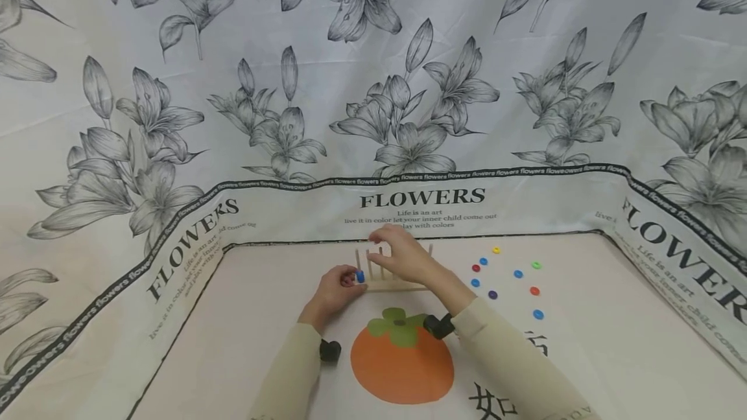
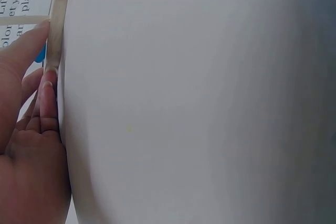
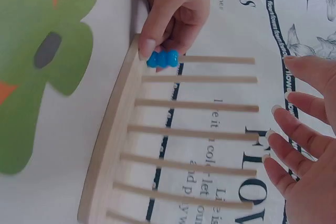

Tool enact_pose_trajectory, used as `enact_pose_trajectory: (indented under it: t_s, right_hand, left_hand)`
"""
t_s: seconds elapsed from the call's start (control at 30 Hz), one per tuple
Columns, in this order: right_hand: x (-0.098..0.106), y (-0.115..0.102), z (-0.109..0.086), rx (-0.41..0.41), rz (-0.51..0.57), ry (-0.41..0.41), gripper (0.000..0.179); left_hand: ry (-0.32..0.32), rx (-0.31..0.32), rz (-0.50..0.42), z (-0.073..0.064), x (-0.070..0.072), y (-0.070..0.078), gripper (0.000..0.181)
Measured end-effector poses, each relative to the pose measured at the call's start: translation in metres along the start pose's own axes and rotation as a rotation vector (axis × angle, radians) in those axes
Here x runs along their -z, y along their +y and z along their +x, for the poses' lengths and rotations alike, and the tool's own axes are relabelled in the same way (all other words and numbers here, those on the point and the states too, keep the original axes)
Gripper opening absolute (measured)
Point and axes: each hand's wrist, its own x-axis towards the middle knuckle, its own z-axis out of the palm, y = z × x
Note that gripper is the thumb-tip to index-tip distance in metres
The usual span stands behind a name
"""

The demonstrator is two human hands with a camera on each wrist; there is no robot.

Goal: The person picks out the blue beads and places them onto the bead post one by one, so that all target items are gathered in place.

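A wooden peg rack [image 1: 397,285] stands on the table, its thin upright pegs [image 3: 197,106] in a row along a flat base. A short stack of blue rings [image 3: 163,59] sits low on the peg at the left end. My left hand [image 1: 338,287] grips that end of the rack, thumb and fingers close around the base [image 2: 56,35] beside the blue rings. Above the pegs hovers my right hand [image 1: 403,253], its fingers spread and holding nothing; in the right wrist view the fingertips [image 3: 278,111] point toward the peg tops.
Right of the rack lie loose rings, among them a yellow ring [image 1: 497,250], a green ring [image 1: 536,265], a purple ring [image 1: 493,295] and several blue ones. An orange persimmon print [image 1: 403,368] marks the cloth in front. A flower-printed curtain [image 1: 373,115] surrounds the table.
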Motion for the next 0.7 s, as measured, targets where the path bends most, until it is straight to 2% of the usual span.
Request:
enact_pose_trajectory:
  t_s: [0.17, 0.33, 0.7]
  right_hand:
    - [0.016, 0.002, -0.019, -0.002, -0.033, 0.002, 0.039]
    - [0.034, 0.013, -0.043, -0.050, -0.046, -0.001, 0.040]
    - [0.065, 0.062, -0.101, -0.175, -0.062, 0.021, 0.039]
  left_hand:
    - [0.008, 0.023, 0.021, 0.001, 0.001, -0.005, 0.048]
    - [0.003, 0.046, 0.015, 0.002, 0.003, -0.005, 0.050]
    - [-0.001, 0.019, 0.007, 0.002, -0.004, -0.004, 0.048]
